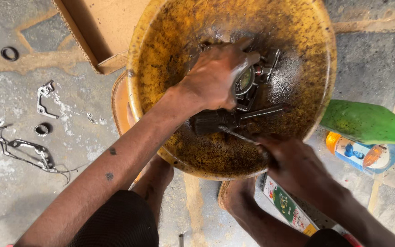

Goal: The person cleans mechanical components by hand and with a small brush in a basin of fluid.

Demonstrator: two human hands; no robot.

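Head view: left hand [218, 75] grips metal part [252, 84]; basin [138, 82] rim close.

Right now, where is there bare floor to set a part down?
Bare patches: floor right of the yellow basin, above the green bottle; and left, between the cardboard box and the bracket. Crowded: inside the basin, around both hands.

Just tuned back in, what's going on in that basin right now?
A person crouches over a grimy yellow basin on the concrete floor. The left hand grips a greasy metal machine part inside the basin, while the right hand works a dark brush against it. A green bottle lies to the right of the basin, a cardboard sheet behind it, and small metal parts are scattered on the floor to the left.
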